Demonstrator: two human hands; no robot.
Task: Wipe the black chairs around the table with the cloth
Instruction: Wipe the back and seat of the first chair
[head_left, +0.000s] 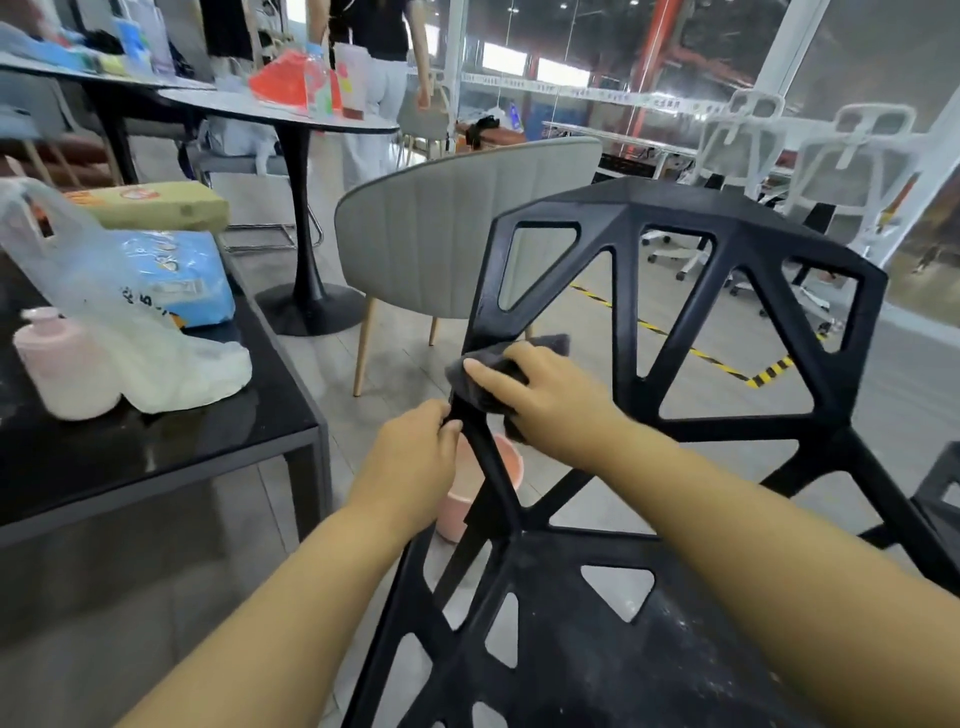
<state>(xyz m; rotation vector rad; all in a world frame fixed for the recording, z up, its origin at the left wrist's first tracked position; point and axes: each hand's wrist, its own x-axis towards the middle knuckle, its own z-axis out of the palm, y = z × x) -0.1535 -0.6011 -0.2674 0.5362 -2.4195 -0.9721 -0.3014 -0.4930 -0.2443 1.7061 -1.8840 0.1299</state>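
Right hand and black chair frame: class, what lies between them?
The dark grey cloth, held by the right hand against the black chair, in the head view.

Table (291, 441) close left of chair (623, 291)

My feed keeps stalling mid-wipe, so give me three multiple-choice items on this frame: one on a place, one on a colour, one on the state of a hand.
1. Where is the pink bucket?
A. on the seat
B. on the floor, behind the black chair
C. on a table

2. What colour is the cloth?
A. dark grey
B. white
C. red

3. What is the left hand doing?
A. hanging free
B. gripping a strut of the black chair
C. pressing the cloth

Answers:
1 B: the bucket shows low down through the gaps in the chair frame.
2 A: the cloth under the right hand is dark grey.
3 B: the left hand's fingers curl round the strut just below the cloth.
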